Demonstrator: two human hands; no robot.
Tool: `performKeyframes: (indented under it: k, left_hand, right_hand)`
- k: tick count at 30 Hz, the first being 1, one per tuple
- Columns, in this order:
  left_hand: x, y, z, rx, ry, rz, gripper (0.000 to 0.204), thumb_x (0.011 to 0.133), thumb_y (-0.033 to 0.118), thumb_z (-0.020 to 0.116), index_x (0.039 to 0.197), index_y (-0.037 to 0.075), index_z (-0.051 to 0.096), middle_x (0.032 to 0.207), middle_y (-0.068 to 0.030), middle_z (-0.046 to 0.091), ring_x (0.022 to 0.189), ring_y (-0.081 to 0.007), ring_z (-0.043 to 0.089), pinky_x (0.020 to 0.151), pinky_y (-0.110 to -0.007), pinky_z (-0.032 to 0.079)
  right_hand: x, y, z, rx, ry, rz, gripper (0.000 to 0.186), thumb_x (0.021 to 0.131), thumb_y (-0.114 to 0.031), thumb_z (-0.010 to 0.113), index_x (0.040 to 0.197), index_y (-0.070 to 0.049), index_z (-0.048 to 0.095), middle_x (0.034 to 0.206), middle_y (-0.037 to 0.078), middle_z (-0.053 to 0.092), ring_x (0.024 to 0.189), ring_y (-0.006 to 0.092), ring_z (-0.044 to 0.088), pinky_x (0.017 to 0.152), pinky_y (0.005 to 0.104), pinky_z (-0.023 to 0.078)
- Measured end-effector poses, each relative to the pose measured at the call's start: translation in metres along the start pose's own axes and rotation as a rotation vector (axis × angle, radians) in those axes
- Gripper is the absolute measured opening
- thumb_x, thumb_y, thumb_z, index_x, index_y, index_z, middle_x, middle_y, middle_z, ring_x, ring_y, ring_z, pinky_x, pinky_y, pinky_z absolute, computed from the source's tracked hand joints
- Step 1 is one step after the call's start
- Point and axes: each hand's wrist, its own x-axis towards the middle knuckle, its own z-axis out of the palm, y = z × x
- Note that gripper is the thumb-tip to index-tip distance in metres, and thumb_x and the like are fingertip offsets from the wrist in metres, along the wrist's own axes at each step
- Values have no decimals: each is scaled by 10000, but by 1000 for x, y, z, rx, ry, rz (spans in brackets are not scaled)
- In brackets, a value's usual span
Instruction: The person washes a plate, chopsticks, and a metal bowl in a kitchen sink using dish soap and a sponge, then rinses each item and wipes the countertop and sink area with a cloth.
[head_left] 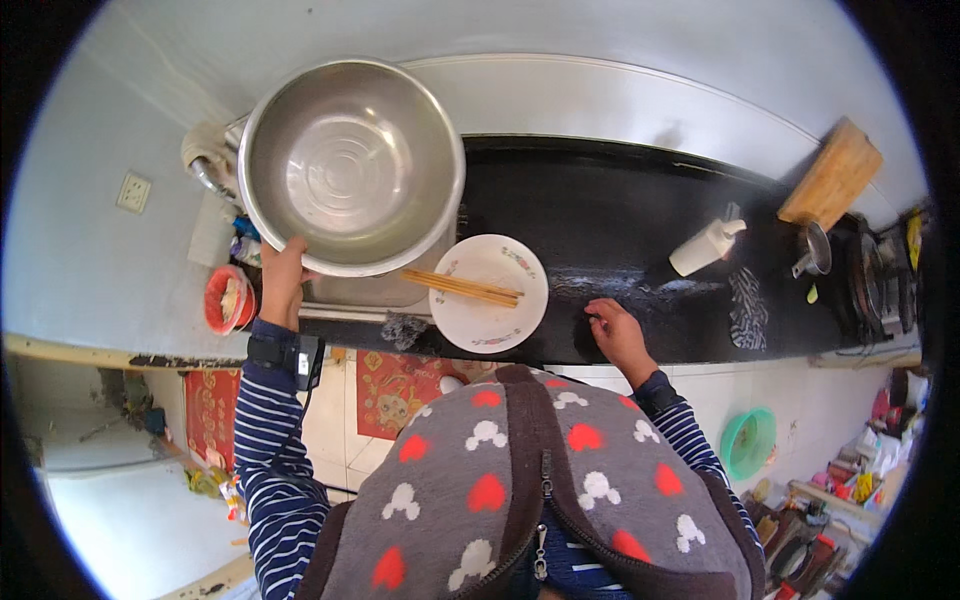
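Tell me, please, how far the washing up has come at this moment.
Done: the steel bowl looks clean and empty. In hand: the left hand holds its rim over the sink; the right hand rests on the black counter. Left: the plate with chopsticks beside the sink.

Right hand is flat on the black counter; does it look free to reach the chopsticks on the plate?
Probably yes: the right hand holds nothing, and only bare counter lies between it and the chopsticks on the plate.

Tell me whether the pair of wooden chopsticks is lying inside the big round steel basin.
No. The wooden chopsticks lie across the white floral plate, beside the round steel basin held by the left hand.
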Motion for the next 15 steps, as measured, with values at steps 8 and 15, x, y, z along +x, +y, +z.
performKeyframes:
  k: [8, 15]
  left_hand:
    - [-42, -25, 158, -354, -434, -482, 289, 903, 63, 579, 1177, -31, 586, 1129, -130, 649, 1042, -268, 653, 844, -414, 615]
    - [-62, -58, 279, -390, -627, -550, 379, 899, 43, 553, 1274, -1, 528, 1138, -141, 656, 934, -241, 705, 768, -382, 642]
  right_hand:
    - [0, 23, -15, 342, 41, 301, 314, 984, -240, 615, 1195, -13, 663, 1110, 160, 704, 785, 226, 689, 700, 340, 560]
    - [10, 37, -47, 931, 152, 502, 821, 1035, -616, 371, 1543, 26, 304, 1195, 192, 689, 819, 172, 682, 680, 289, 571]
